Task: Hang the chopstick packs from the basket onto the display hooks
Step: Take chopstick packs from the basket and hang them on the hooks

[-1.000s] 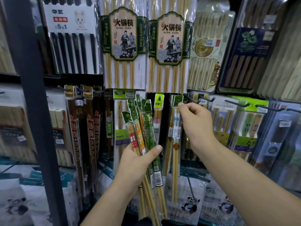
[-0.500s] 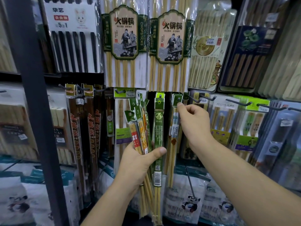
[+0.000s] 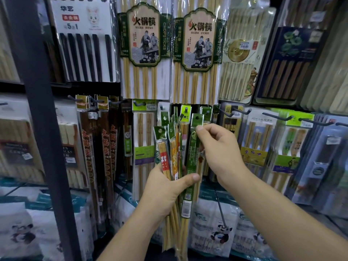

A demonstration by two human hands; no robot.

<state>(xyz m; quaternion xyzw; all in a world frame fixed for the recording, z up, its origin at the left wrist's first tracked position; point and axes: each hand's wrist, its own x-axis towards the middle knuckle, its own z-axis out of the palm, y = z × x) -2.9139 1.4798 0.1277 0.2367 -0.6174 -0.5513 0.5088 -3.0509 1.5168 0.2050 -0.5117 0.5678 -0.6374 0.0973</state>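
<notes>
Facing crowded store pegboard hooks (image 3: 224, 112), we clamp a fanned bundle of slim bamboo chopstick packs (image 3: 170, 157) in our left hand (image 3: 165, 193) while our right hand (image 3: 218, 149) pinches one green-sleeved pack (image 3: 194, 147) near its header, which next needs its punched hole threaded onto a hook.

A shop display wall (image 3: 235, 108) is seen close up, filled with hanging goods from edge to edge. A dark metal upright (image 3: 40, 110) is set at nine o'clock, tilted slightly and running from top to bottom. Dark metal pegs (image 3: 278, 116) are fixed in a row from the centre toward three o'clock. White bags printed with pandas (image 3: 216, 232) are stacked toward six o'clock. The scene is evenly and rather dimly lit.
</notes>
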